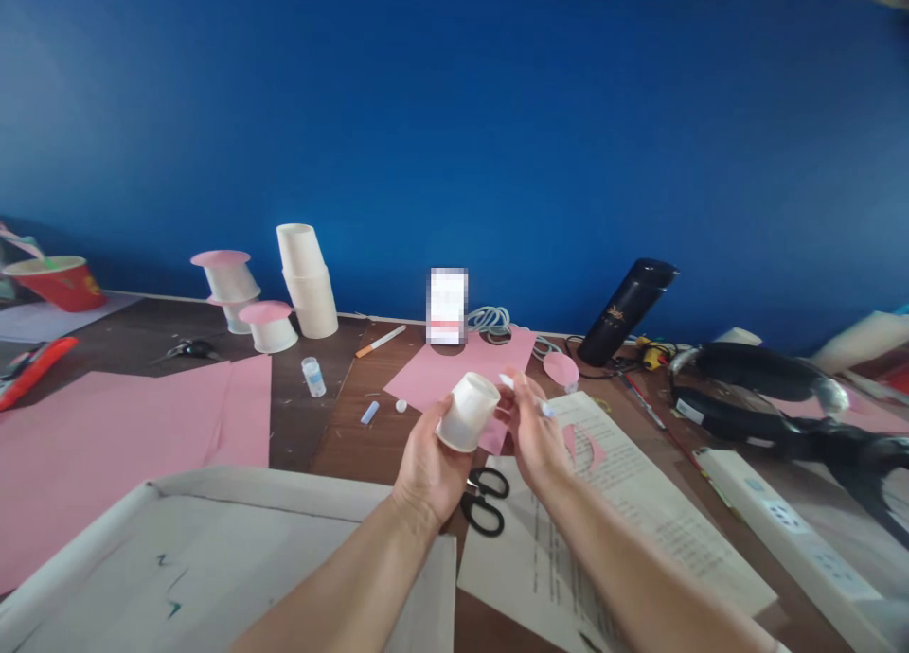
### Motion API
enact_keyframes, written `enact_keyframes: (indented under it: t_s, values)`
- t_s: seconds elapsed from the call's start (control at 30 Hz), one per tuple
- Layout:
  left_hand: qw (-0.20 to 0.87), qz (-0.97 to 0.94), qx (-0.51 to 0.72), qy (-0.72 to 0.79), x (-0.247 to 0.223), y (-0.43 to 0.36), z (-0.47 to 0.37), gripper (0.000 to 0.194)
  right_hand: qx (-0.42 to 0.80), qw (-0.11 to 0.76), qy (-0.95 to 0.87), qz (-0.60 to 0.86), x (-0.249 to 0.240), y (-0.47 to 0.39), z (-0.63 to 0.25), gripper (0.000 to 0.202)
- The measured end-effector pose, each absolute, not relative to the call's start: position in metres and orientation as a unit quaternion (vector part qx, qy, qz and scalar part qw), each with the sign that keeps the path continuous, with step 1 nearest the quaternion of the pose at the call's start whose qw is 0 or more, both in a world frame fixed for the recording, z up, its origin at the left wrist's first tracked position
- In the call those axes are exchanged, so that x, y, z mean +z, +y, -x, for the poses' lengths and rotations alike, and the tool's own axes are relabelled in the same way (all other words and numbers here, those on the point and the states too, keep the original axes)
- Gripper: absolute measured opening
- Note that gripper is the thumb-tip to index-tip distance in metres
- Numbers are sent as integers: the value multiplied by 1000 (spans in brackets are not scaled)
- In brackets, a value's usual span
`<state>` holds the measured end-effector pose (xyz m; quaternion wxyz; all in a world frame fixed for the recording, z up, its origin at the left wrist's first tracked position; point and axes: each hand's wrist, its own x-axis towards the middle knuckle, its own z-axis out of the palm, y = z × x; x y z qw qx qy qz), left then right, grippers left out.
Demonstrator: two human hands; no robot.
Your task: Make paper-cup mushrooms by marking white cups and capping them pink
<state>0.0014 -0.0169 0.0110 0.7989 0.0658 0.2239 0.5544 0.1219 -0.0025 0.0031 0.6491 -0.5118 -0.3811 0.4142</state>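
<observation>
My left hand (433, 468) is wrapped round a white paper cup (465, 416), held tilted with its narrow base toward the upper right. Just right of the cup, my right hand (532, 435) grips a slim white tube (507, 381) whose tip points at the cup's base. Whether the tip touches the cup, I cannot tell. Below the hands lie black-handled scissors (484, 516), partly hidden by my left hand. A pink paper sheet (433, 364) lies behind the cup. To the left rest a small white cap (401, 406) and a small clear bottle (312, 377).
Stacked paper cups (309, 293) and cups topped with pink discs (266, 312) stand at the back left. A phone (447, 303) leans on the blue wall. Right are a black flask (625, 312), headphones (745, 369), printed sheets (668, 502) and a power strip (788, 539).
</observation>
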Motion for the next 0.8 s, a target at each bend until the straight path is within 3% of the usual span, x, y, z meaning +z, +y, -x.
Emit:
enact_keyframes:
  t_s: [0.13, 0.23, 0.4, 0.8]
  values:
    - [783, -52, 571, 242, 6, -13, -1, 20, 200, 633, -493, 562, 23, -14, -135, 36]
    - [780, -58, 577, 237, 4, -12, -3, 23, 72, 594, -620, 507, 37, -29, -134, 31]
    - [765, -63, 593, 244, 3, -10, -6, 22, 19, 527, -718, 455, 38, -40, -128, 23]
    - [761, -156, 589, 221, 1, -13, -6, 27, -69, 504, -721, 470, 32, -35, -126, 10]
